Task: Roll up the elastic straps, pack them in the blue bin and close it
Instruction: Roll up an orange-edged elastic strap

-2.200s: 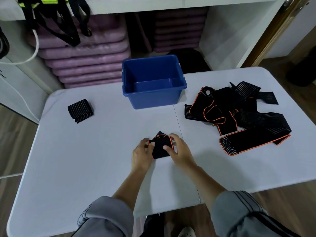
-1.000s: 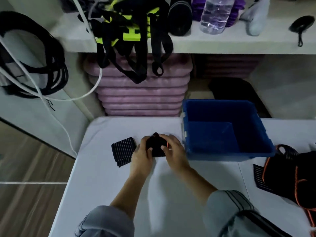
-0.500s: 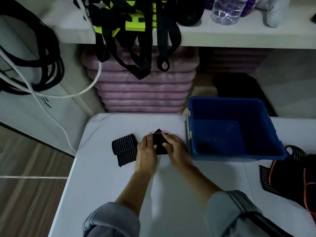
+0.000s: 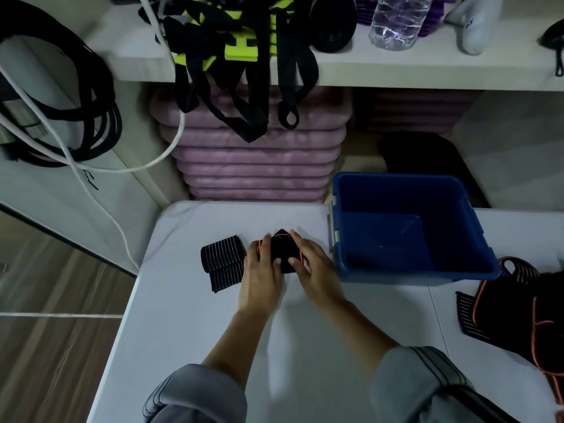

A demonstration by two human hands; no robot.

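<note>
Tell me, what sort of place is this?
Probably a gym storeroom: purple mats stacked under a shelf, harness straps hanging off it, elastic straps on the table, and a roll held by the left hand and right hand.

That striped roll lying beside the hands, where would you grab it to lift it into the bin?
Probably from above, pinching the striped roll across its middle, thumb on the near edge and fingers on the far edge. It lies flat on the table, and squeezing its layers together should keep it from unrolling.
</note>
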